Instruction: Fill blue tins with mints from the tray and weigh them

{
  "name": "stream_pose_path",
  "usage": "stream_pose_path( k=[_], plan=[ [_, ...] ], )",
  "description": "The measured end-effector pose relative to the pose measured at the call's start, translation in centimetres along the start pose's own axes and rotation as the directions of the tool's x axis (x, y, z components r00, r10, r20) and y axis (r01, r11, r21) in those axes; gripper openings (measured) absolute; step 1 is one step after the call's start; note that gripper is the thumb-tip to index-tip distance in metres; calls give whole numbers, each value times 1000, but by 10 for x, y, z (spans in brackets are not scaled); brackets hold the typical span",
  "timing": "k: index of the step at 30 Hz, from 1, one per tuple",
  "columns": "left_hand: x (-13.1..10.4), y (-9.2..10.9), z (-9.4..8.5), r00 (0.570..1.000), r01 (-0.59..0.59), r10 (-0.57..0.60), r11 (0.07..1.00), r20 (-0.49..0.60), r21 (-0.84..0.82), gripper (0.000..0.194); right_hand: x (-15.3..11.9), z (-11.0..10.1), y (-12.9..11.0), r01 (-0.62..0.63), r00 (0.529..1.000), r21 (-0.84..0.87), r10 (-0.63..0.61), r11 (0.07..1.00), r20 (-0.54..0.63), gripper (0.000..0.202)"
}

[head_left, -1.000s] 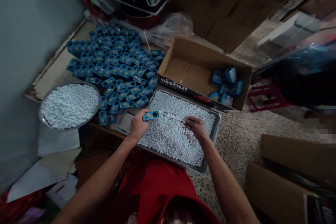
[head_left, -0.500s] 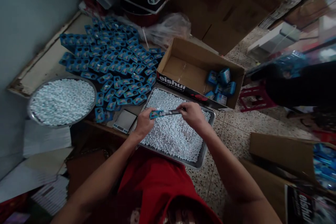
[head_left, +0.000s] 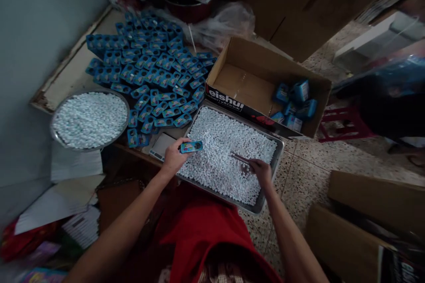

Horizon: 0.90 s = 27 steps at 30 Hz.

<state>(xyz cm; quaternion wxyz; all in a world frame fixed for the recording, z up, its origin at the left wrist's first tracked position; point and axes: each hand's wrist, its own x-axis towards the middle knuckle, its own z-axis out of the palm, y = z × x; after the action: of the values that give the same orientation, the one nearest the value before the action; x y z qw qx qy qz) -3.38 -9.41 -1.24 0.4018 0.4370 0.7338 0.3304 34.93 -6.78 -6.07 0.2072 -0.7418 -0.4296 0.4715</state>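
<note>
Container [head_left: 191, 147]: small, blue and labelled, in the left hand [head_left: 173, 158], above the near-left part of the tray; dark round opening at the end toward the right hand [head_left: 261, 171].
Left hand: fingers closed around one end of the container.
Right hand: fingers clenched on a slim metal utensil [head_left: 239, 157], whose tip points leftward, low over the pellets.
Pellets [head_left: 215, 163]: small, white, heaped beneath and between both hands.
Tray [head_left: 278, 155]: metal, rectangular, under the hands, in front of the red garment [head_left: 206, 225].
Scale [head_left: 162, 143]: just left of the left hand, partly hidden by it.
Blue containers in rows [head_left: 146, 70]: beyond and to the left of the left hand, crowded on the table [head_left: 49, 97].
Bowl [head_left: 126, 120]: round, metal, full of similar white pellets, well left of the left hand.
Carton [head_left: 232, 80]: open, beyond the right hand, several blue packs [head_left: 301, 92] inside its right end.
</note>
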Motion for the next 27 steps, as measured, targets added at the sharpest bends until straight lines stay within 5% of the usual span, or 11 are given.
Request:
stream_pose_path(
  k=[4,6,13,16,21,27],
  plan=[
    [-7,5,-7,998,66,-66,997,-25,35,42,11,88,0,-36,991,207,8,978,137,44],
    [-8,6,-11,996,80,-76,994,-54,70,40,14,102,-12,-53,983,274,3,960,182,47],
    [-2,8,-7,999,39,-36,990,-27,135,38,2,34,-71,-93,927,348,-47,933,373,42],
    [0,19,3,1000,-17,18,991,-12,132,35,-3,24,-111,-52,880,318,-107,947,462,35],
    [-1,30,13,995,-99,101,978,1,182,34,-11,28,-171,238,874,32,-228,971,429,20],
    [-3,25,21,981,-192,189,953,37,232,32,-33,27,-217,600,792,-416,-437,683,427,29]
  ],
)
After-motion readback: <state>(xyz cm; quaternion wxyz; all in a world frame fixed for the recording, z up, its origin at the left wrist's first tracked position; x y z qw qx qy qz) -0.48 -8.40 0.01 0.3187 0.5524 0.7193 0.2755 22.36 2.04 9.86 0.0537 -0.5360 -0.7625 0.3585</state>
